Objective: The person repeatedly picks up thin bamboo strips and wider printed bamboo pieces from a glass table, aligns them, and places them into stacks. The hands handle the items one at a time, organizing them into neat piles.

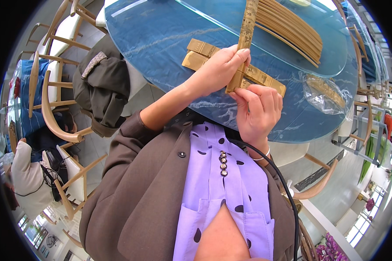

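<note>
My left hand (220, 67) is closed round a long, narrow gold paper sleeve (248, 24) with dark print. It stands out from the table towards the far side. My right hand (260, 111) pinches at the sleeve's near end, thumb and fingertips together. Whether anything is inside the sleeve I cannot tell. Under my hands, a pile of similar gold sleeves (201, 48) lies across the blue table, its right end (271, 82) showing past my fingers. Beyond, a row of thin light-brown sticks, looking like chopsticks (292, 30), lies side by side on the glass turntable (339, 56).
A clear plastic bag (324, 93) with more gold sleeves rests at the right of the round table with a blue marbled cover (161, 48). A dark jacket (102, 82) hangs over a chair at left. Wooden chairs (56, 108) stand around; a black cable (287, 187) runs down my front.
</note>
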Demonstrator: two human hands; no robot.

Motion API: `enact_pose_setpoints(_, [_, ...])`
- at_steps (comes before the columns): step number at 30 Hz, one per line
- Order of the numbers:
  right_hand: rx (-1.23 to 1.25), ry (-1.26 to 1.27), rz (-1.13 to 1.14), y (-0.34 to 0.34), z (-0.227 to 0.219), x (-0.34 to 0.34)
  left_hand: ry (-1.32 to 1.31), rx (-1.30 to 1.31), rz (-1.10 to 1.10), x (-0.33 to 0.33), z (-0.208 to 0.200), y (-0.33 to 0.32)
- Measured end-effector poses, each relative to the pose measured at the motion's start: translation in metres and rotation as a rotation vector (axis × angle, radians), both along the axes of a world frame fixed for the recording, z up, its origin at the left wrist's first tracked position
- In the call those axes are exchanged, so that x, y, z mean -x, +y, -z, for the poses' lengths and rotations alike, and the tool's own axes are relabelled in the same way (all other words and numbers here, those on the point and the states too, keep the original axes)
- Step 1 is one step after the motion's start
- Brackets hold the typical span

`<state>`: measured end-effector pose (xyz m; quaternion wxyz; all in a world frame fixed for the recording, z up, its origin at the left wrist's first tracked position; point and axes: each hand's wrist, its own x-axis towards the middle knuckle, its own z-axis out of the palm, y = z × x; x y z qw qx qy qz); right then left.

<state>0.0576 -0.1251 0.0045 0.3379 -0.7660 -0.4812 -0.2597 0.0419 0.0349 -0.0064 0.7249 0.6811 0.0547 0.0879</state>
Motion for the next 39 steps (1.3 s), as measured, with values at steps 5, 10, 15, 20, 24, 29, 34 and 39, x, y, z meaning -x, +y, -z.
enact_pose_setpoints(5, [-0.016, 0.086, 0.003, 0.000, 0.002, 0.003, -0.079, 0.008, -0.060, 0.002, 0.002, -0.001])
enact_pose_setpoints(10, [-0.051, 0.332, -0.111, -0.001, 0.005, -0.002, -0.127, 0.152, -0.026, 0.008, -0.003, 0.003])
enact_pose_setpoints(15, [-0.113, 0.453, -0.185, 0.007, 0.009, 0.003, -0.206, 0.233, -0.126, 0.011, -0.001, -0.003])
enact_pose_setpoints(20, [-0.169, 0.600, -0.253, 0.007, 0.007, 0.000, -0.225, 0.127, -0.331, 0.008, -0.009, 0.012])
enact_pose_setpoints(24, [-0.191, 0.628, -0.286, 0.015, -0.001, -0.002, -0.172, 0.044, -0.366, 0.000, -0.005, 0.024])
enact_pose_setpoints(29, [-0.214, 0.418, -0.246, 0.022, -0.004, -0.007, -0.200, 0.082, -0.397, 0.006, -0.015, 0.015])
enact_pose_setpoints(34, [-0.185, 0.436, -0.241, 0.020, -0.007, -0.005, -0.163, 0.019, -0.438, 0.014, -0.008, 0.006])
enact_pose_setpoints(39, [-0.144, 0.459, -0.186, 0.022, -0.001, -0.006, -0.161, 0.116, -0.311, 0.024, 0.001, -0.004])
